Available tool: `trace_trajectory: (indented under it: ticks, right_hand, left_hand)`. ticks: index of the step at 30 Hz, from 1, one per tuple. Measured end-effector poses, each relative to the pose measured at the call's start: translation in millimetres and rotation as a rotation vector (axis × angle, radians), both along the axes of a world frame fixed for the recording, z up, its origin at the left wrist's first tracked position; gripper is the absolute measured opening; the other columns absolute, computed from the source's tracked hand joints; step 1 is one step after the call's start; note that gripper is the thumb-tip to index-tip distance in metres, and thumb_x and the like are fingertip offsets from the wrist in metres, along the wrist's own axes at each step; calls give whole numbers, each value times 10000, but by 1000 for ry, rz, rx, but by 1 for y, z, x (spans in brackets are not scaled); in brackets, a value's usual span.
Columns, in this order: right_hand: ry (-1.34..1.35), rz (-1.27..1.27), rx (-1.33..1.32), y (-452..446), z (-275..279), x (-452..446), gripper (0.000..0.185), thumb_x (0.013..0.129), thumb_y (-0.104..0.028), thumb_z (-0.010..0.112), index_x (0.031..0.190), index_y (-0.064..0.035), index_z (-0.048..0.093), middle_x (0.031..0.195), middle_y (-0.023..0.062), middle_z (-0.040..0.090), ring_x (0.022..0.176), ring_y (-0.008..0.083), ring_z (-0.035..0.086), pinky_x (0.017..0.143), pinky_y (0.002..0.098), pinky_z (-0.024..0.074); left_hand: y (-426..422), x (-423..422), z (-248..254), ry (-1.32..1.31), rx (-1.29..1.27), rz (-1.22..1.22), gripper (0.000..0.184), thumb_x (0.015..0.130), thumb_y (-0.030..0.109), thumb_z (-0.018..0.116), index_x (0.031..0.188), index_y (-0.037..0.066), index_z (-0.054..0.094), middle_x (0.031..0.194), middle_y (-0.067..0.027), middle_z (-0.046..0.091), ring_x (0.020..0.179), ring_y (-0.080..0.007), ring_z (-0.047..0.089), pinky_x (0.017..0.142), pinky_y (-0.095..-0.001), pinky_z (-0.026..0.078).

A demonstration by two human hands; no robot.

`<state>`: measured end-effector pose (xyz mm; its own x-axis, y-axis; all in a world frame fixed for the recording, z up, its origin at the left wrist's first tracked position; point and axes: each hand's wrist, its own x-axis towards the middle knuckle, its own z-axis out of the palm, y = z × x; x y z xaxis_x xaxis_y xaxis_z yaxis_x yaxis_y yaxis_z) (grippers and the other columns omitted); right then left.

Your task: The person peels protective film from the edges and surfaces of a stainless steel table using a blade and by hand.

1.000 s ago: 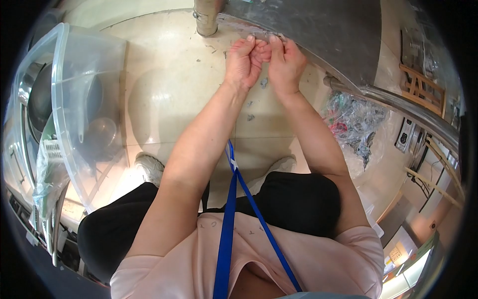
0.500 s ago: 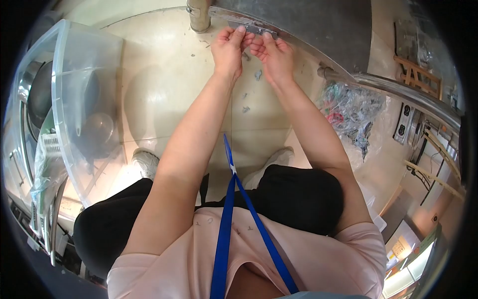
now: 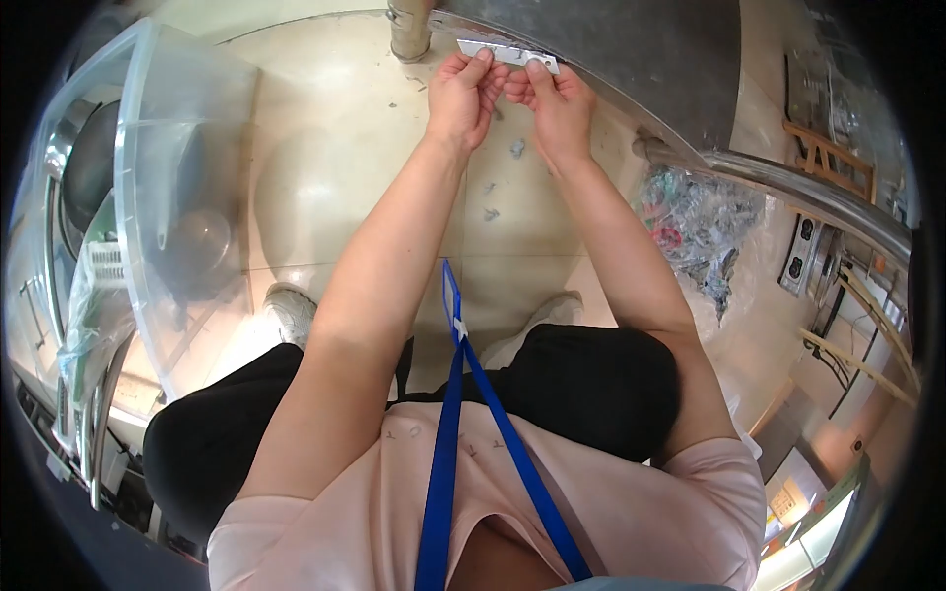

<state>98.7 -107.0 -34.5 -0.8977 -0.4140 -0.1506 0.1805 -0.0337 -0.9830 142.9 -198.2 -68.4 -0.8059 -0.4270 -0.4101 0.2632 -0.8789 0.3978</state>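
Observation:
Both my hands are closed on a thin flat metal strip (image 3: 510, 53) that looks pale and shiny, with small holes near its right end. My left hand (image 3: 460, 101) pinches it left of the middle, thumb on top. My right hand (image 3: 562, 110) pinches the right end in the same way. The strip lies close along the near edge of a dark grey panel (image 3: 641, 59); whether it touches that edge, I cannot tell. Grey crumpled bits (image 3: 517, 148) lie on the tiled floor below my hands.
A metal leg (image 3: 409, 37) stands beyond my left hand. Left is a clear plastic bin (image 3: 148, 148) near a dark pan (image 3: 91, 163). To the right are a metal tube (image 3: 818, 175) and a clear bag of grey scraps (image 3: 695, 222). A blue lanyard (image 3: 443, 463) hangs from my neck.
The strip has turned from dark grey to bright and shows more of its face, as if tilted. In view, hands and surroundings have shifted slightly right; both hands keep their pinch.

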Motion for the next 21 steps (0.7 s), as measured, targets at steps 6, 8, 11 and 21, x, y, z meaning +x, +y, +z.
trace_trajectory:
  ticks: [6, 8, 11, 21]
  right_hand:
    - [-69, 62, 124, -2, 14, 14, 118, 767, -62, 600, 838, 21, 555, 734, 66, 588, 687, 121, 562, 675, 237, 461]
    - [-53, 101, 196, -2, 15, 17, 148, 738, -64, 629, 835, 22, 559, 737, 68, 589, 688, 113, 556, 651, 226, 450]
    - [-49, 134, 227, 3, 12, 10, 182, 708, -76, 652, 826, 31, 564, 729, 79, 592, 683, 111, 548, 596, 219, 438]
    - [519, 307, 681, 25, -14, -8, 283, 753, -199, 620, 908, 35, 580, 765, 77, 590, 701, 123, 540, 633, 271, 450]
  left_hand:
    - [-21, 29, -13, -14, -290, -183, 48, 832, 75, 505, 828, 32, 527, 720, -33, 563, 612, -90, 521, 584, -199, 439]
    - [-20, 35, -6, 1, -362, -277, 62, 824, 73, 517, 832, 14, 532, 711, -40, 565, 611, -87, 521, 572, -196, 439]
    - [-24, 39, 1, -53, -466, -306, 65, 818, 66, 519, 834, 6, 538, 710, -38, 563, 611, -88, 517, 578, -209, 437]
    - [-35, 40, -5, -65, -210, -103, 52, 824, 49, 506, 845, 3, 518, 746, -57, 574, 622, -108, 549, 564, -196, 467]
